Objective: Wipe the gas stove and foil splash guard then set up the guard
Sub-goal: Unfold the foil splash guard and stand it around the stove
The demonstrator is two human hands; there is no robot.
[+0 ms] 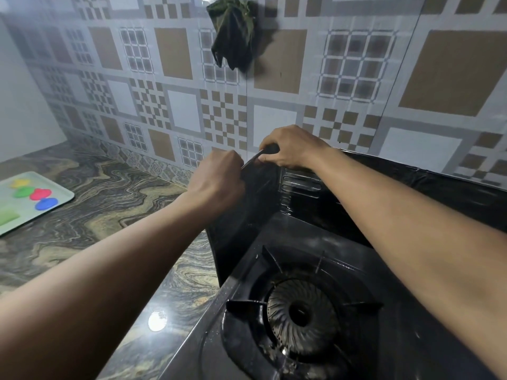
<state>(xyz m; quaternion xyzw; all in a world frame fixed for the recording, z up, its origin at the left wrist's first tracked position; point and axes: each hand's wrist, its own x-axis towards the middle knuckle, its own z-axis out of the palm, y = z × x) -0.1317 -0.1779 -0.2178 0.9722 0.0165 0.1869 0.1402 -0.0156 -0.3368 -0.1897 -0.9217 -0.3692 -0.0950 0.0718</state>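
Note:
A black gas stove [247, 319] fills the lower right, with its burner [301, 314] under a dark pan support. A black splash guard [241, 215] stands upright around the stove's left side and back, against the tiled wall. My left hand [216, 185] pinches the top edge of the guard's left panel. Just to its right, at the corner where the panels meet, my right hand [288, 149] grips the same top edge. Both forearms reach in from the bottom of the view, and the right one hides part of the back panel.
A dark green cloth [233, 34] hangs on the patterned tile wall above the stove. On the marble counter [109, 204] to the left lies a pale tray [63, 197] holding several coloured shapes.

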